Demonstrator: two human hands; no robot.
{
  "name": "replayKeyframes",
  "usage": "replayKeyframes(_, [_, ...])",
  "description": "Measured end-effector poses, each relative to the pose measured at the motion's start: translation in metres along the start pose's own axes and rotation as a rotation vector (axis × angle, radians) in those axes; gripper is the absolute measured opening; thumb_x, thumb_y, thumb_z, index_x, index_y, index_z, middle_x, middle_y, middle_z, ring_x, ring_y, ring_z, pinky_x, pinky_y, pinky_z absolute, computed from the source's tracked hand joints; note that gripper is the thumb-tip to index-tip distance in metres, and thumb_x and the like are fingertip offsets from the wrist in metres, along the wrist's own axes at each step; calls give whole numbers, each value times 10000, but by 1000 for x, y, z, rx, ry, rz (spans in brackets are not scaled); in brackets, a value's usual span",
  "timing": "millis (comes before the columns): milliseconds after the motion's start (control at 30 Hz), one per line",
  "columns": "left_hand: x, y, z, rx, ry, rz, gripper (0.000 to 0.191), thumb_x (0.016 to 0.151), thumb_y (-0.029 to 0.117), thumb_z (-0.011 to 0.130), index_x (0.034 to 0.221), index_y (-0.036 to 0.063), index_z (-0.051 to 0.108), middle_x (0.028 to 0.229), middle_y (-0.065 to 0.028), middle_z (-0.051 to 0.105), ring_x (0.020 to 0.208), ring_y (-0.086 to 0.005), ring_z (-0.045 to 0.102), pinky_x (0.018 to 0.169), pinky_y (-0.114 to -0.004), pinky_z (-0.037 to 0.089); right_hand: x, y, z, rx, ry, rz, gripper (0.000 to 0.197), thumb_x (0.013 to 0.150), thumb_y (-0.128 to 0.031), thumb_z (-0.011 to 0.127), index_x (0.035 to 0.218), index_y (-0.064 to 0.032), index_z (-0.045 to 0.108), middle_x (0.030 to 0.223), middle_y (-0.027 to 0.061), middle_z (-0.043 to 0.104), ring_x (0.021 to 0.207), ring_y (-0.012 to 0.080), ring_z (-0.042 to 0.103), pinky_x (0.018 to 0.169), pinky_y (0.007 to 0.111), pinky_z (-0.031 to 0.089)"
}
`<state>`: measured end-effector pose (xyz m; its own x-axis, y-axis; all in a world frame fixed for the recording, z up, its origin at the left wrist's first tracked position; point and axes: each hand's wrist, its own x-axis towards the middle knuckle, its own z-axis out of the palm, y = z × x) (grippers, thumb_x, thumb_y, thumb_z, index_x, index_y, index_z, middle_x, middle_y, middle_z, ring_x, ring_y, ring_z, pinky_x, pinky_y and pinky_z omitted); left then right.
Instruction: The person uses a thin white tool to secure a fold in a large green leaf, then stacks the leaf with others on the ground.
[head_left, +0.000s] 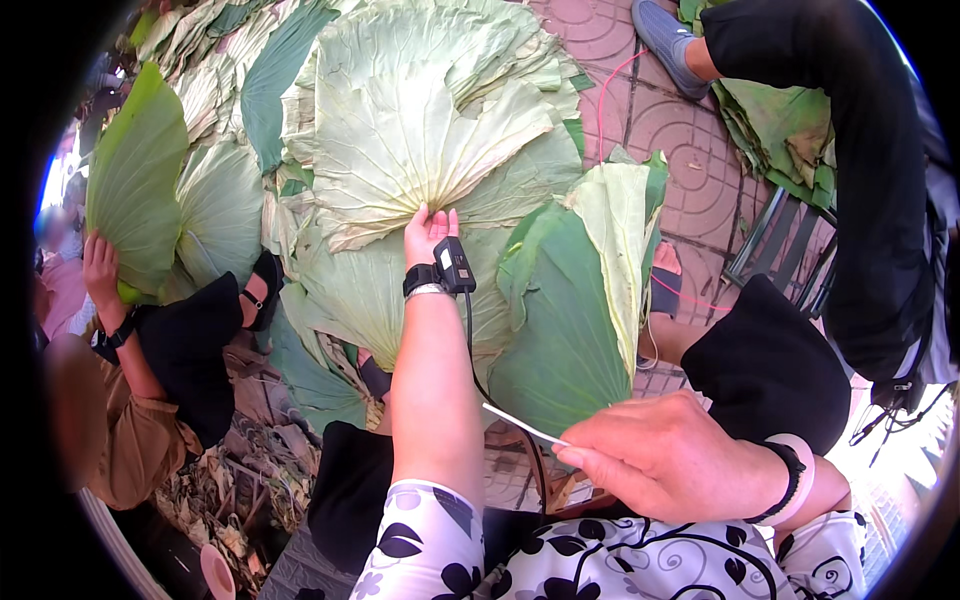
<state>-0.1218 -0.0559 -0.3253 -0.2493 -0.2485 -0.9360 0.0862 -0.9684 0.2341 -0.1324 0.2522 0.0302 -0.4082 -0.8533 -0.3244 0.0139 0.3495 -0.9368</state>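
My left hand (432, 229) reaches forward, palm up, its fingers at the base of a pale, dried lotus leaf (427, 142). That leaf lies over a broad pile of overlapping lotus leaves; how far the fingers close on it is hard to tell. My right hand (637, 454) holds a thin white strip (521, 422) between thumb and fingers, low in front of my body. A folded green lotus leaf (562, 315) stands between the pile and my right knee, beyond the right hand. A black device is strapped to my left wrist, with a cable running back.
At left a co-worker's hand (101, 262) holds a green leaf (142, 180). Another person's leg (847, 187) stands at right, beside a metal-framed stool (780, 232) and more leaves (780, 127). Pink string (602, 112) crosses the paving. Dry scraps (240, 480) lie lower left.
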Motion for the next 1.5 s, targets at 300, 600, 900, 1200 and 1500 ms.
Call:
replayKeyframes(300, [-72,57,24,212,-125,396,233,888,161,653,1072,40,578,1029,-76,585,987,-225,580,950,-413,495,-5,1,8,-116,63,-47,128,907,-127,602,921,-12,657,712,110,626,622,300,615,537,370,468])
replayKeyframes(600, [-212,99,14,583,-309,841,105,902,126,640,958,97,556,959,-14,615,871,-155,599,801,-321,473,-5,16,22,-160,220,-207,162,919,-161,587,869,-20,648,613,118,582,557,291,598,525,372,455])
replayKeyframes(900, [-343,82,-43,768,-391,996,166,935,177,623,1047,57,649,898,48,628,757,-33,543,663,-185,413,11,13,49,-219,297,-300,240,884,-233,573,774,-31,642,687,198,608,698,421,596,631,508,465])
replayKeyframes(1200, [-394,23,-70,876,-421,1056,262,932,136,626,1138,-26,626,1007,-7,645,899,-64,566,820,-217,440,20,7,76,-384,252,-407,240,877,-258,591,816,-36,659,710,194,616,700,404,602,634,485,466])
replayKeyframes(1500, [-410,-9,-81,900,-383,1035,296,940,148,614,1173,-34,613,1040,-26,651,929,-79,571,846,-228,439,22,13,78,-400,259,-427,226,863,-249,604,846,-39,685,758,183,645,741,391,622,665,471,487])
